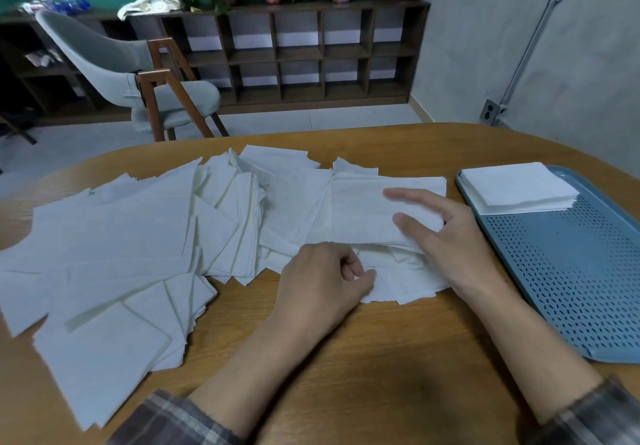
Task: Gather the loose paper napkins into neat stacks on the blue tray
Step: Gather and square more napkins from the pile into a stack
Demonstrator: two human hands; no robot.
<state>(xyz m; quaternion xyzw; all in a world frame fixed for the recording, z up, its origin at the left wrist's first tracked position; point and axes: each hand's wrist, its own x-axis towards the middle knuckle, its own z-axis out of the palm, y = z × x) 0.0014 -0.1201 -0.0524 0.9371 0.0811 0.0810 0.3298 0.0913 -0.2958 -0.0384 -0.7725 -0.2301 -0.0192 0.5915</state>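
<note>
Several loose white paper napkins (138, 236) lie spread over the left and middle of the wooden table. A small gathered pile of napkins (360, 212) sits near the middle right. My right hand (440, 236) holds that pile at its right edge, thumb on top and fingers underneath. My left hand (322, 282) has curled fingers and pinches the corner of a napkin lying just below the pile. The blue perforated tray (568, 282) is at the right, with one neat napkin stack (516, 186) at its far end.
The wooden table (346, 358) has a rounded far edge. A grey chair (138, 77) with wooden legs stands beyond it on the left. A dark shelf unit with potted plants lines the back wall. The near part of the tray is bare.
</note>
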